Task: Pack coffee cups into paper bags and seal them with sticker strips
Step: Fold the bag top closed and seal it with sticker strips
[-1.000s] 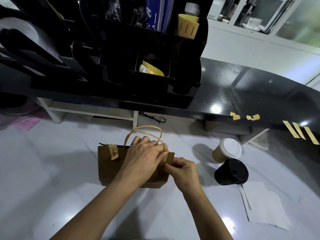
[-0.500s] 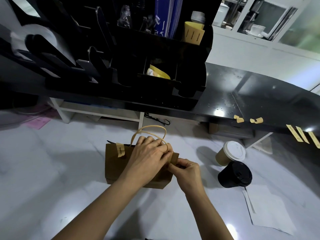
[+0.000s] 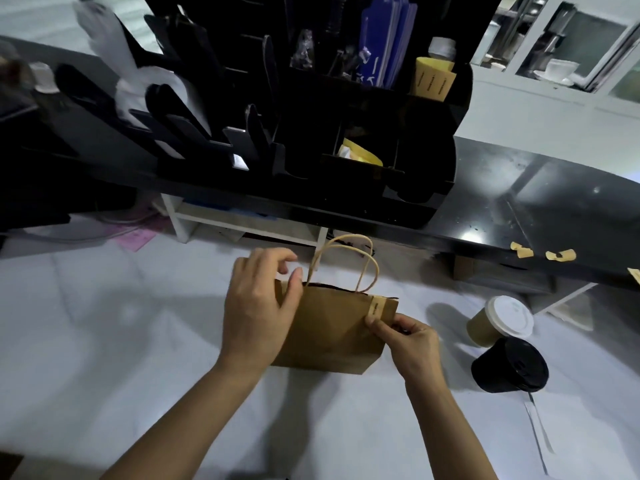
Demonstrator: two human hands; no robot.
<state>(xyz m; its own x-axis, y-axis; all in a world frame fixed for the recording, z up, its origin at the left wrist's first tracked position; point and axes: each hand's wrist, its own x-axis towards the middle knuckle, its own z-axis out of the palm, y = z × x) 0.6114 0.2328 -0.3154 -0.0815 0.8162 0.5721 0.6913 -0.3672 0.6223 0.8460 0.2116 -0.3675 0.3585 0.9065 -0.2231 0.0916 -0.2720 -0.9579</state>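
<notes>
Sealing is under way on a brown paper bag (image 3: pixel 332 330), which stands upright on the white counter (image 3: pixel 104 341) directly in front of the person, its twisted paper handles (image 3: pixel 349 261) raised above the mouth. The bag's left top corner is covered by the left hand (image 3: pixel 258 306), whose thumb is laid against the rim while the fingers are loosely curled above it; whether the paper is actually pinched cannot be told. A tan sticker strip (image 3: pixel 376 308), folded over the right end of the rim, is pressed at its lower end by the thumb and fingertips of the right hand (image 3: pixel 405 341), with the remaining fingers curled.

Two cups are seen lying tipped on the counter to the right, well apart from the bag: a kraft cup with a white lid (image 3: pixel 498 322) and a black cup (image 3: pixel 509 365), the two touching or nearly so. Spare strips (image 3: pixel 521 250) are stuck along the black shelf edge (image 3: pixel 485 244).

What is inside the bag cannot be seen. If the strip is rubbed down unevenly, a wrinkle or a lifted end may be left and the mouth could gape. If the bag is pushed sideways while pressed, it could be toppled.
</notes>
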